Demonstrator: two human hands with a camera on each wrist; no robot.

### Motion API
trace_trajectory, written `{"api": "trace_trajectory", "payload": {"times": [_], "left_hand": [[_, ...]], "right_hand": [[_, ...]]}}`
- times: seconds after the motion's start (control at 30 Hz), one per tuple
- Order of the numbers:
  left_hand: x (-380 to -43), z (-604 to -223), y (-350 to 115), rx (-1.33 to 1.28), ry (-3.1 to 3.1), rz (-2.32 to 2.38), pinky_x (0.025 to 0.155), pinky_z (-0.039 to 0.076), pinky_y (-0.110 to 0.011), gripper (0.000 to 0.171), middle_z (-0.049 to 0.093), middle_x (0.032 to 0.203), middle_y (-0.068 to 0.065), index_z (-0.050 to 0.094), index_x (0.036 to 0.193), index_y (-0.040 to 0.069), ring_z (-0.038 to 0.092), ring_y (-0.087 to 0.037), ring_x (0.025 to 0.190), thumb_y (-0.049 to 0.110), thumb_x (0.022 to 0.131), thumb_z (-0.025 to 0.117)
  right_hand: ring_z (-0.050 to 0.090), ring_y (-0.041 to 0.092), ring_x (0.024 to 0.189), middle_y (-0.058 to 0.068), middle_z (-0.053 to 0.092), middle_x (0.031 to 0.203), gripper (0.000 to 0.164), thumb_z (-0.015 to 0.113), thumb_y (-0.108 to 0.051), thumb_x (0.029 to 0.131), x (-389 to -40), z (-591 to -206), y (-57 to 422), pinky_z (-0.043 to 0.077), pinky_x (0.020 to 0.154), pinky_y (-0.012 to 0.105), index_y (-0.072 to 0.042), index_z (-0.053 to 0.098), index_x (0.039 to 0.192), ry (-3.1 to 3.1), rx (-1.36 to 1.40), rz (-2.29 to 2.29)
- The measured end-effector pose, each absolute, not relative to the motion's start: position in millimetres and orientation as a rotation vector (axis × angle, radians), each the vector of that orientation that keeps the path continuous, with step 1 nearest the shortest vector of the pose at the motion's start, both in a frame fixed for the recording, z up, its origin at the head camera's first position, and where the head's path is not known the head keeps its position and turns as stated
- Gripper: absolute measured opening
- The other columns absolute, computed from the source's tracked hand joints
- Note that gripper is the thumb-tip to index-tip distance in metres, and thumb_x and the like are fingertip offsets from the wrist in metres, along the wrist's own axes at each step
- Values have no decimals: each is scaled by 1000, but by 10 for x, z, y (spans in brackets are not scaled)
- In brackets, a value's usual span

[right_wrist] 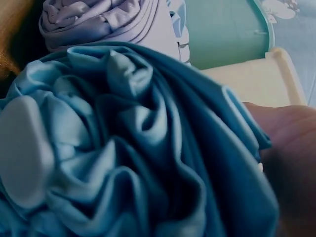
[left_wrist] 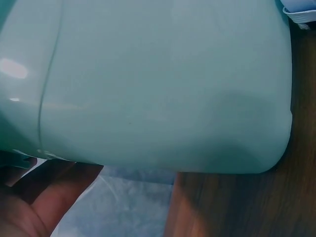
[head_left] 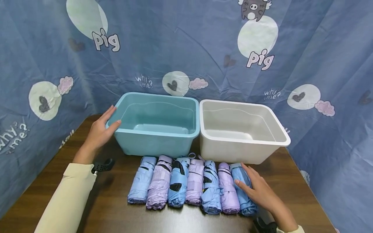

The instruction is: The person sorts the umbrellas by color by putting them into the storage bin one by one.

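At the left end of the teal bin point(head_left: 154, 144), my left hand point(head_left: 100, 131) touches the rim with straight fingers, the thumb lying over the front corner. In the left wrist view its fingers point(left_wrist: 59, 190) show beside the bin's wall point(left_wrist: 163, 89). Several folded umbrellas, light blue and lilac by turns, lie side by side in a row before the bins. My right hand point(head_left: 259, 189) rests on the rightmost blue umbrella point(head_left: 243, 194), thumb over its top and straight fingers along its right side. The right wrist view shows that umbrella's gathered end point(right_wrist: 128, 148) close up, partly covering the palm.
A white bin point(head_left: 230, 152) stands against the teal one's right side. Next to the rightmost umbrella lies a lilac umbrella point(head_left: 228, 191); a blue umbrella point(head_left: 142, 181) ends the row at left. All stand on a dark wooden table point(head_left: 116, 207), with a blue printed cloth point(head_left: 186, 48) hanging behind.
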State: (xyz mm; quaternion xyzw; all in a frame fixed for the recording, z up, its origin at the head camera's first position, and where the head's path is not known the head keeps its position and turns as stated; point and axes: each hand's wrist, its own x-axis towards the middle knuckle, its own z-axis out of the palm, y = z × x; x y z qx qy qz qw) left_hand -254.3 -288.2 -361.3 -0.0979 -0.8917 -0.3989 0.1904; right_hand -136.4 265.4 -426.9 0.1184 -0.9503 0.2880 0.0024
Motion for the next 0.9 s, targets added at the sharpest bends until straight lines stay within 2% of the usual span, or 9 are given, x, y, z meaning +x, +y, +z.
{"api": "trace_trajectory", "payload": {"times": [0.13,0.33,0.4,0.53,0.63,0.73,0.9], "left_hand": [[-2587,-3599,-2857,-295,-2441,-1149,111,20,-53,60,29,155,-12,35,150,7,26,-35,141,21,95,55],[-2635,-3589,-2812,-275,-2382,-1161,109,24,-30,59,36,152,-7,40,147,6,32,-27,139,10,89,51],[-2632,-3592,-2808,-255,-2373,-1180,108,25,-28,60,37,152,-6,41,147,7,32,-25,139,8,87,49],[-2628,-3597,-2815,-215,-2370,-1225,109,26,-35,61,36,153,-2,40,147,9,31,-20,140,7,87,46],[-2629,-3602,-2820,-201,-2375,-1242,110,25,-39,61,35,153,0,40,148,11,30,-19,140,8,87,45],[-2616,-3619,-2818,-190,-2380,-1237,110,26,-40,61,36,153,0,41,148,11,30,-19,140,9,87,44],[-2572,-3672,-2812,-173,-2386,-1208,108,28,-38,60,38,152,1,42,147,11,32,-20,139,9,87,44]], "right_hand": [[48,41,121,26,48,136,71,63,-43,90,-1373,-4281,2664,40,91,59,-9,39,148,-2955,385,914],[55,31,102,23,57,121,66,68,-39,88,-1395,-4282,2705,45,78,48,-15,46,144,-2951,369,900],[56,28,97,22,59,116,64,69,-38,87,-1410,-4287,2717,45,75,45,-15,48,143,-2958,370,898],[53,24,90,19,59,111,63,70,-38,86,-1438,-4291,2738,44,71,40,-16,51,141,-2986,358,938],[52,24,91,19,58,114,63,70,-39,85,-1442,-4285,2754,44,71,39,-17,51,141,-3011,317,1012],[54,30,100,23,55,126,64,71,-39,85,-1425,-4281,2768,46,75,42,-17,50,142,-3032,273,1101],[52,35,111,24,46,141,66,71,-40,85,-1372,-4291,2785,47,80,46,-18,49,143,-3059,154,1236]]}}
